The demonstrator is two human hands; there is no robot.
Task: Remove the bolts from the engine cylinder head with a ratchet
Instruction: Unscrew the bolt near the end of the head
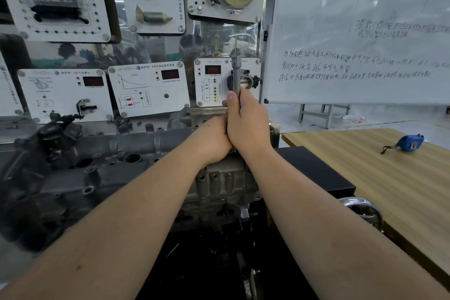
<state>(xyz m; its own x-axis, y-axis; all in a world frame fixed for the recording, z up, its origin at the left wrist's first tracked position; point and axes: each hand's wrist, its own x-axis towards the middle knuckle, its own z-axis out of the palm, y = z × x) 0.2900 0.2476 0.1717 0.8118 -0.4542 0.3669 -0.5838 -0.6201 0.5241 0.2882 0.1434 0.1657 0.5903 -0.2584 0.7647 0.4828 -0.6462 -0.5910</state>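
- Two bare forearms reach from the near edge toward the middle of the scene, converging over the engine.
- The left hand (214,141) lies with its back up, fingers curled under and pressed against the right hand; its thumb tip shows beside the tool shaft, so it appears to wrap the same handle (the fingers themselves are hidden).
- The right hand (248,122) stands upright, fingers curled tightly round the ratchet (235,75).
- The ratchet is a slim, bright metal bar rising straight up out of the two fists, its upper end thicker; its lower end is hidden by the hands.
- The cylinder head (136,151) lies below and left of the hands: grey cast metal, rough and grimy, with round bores and ribbed bosses.
- To the right, a wooden table (365,168) with pale grain carries a blue tape measure (411,142), well apart from the hands.
- Far behind stand white display panels (148,90) with red readouts, and a whiteboard (360,31) with handwriting to the far right.
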